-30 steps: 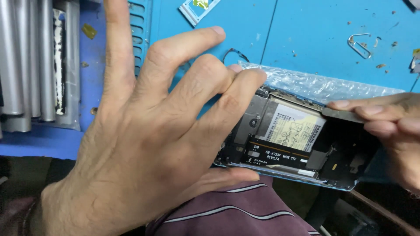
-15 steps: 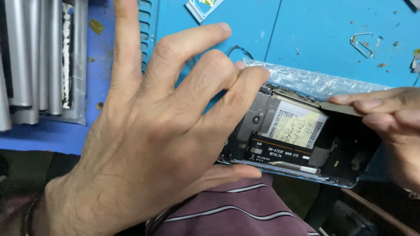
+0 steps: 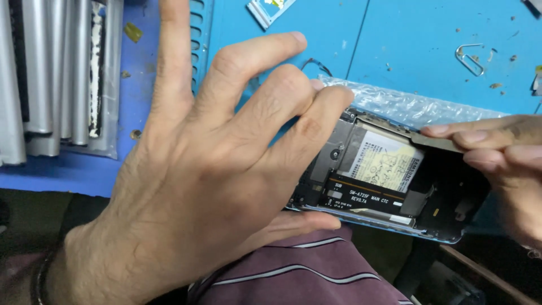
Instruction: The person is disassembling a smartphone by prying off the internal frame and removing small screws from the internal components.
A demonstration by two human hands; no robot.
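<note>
An opened phone [image 3: 384,181] lies back side up between both hands, its battery with a white label, black cable strip and dark frame exposed. My left hand [image 3: 186,181] grips its left end, thumb under the near edge and two fingers bent onto the far corner, while the index and another finger stick up spread. My right hand [image 3: 502,164] holds the right end, fingertips pressed on a thin grey plate at the top right corner. The phone hovers over the near edge of the blue bench [image 3: 406,51], above a maroon striped garment [image 3: 305,277].
Crinkled clear plastic wrap [image 3: 406,101] lies just behind the phone. A stack of grey metal panels [image 3: 51,79] fills the far left. A bent wire clip [image 3: 471,59], a small white-framed part [image 3: 271,8] and scattered crumbs sit on the bench.
The view has drifted slightly; the metal panels sit a little further right in the frame. Both hands keep the same hold on the phone.
</note>
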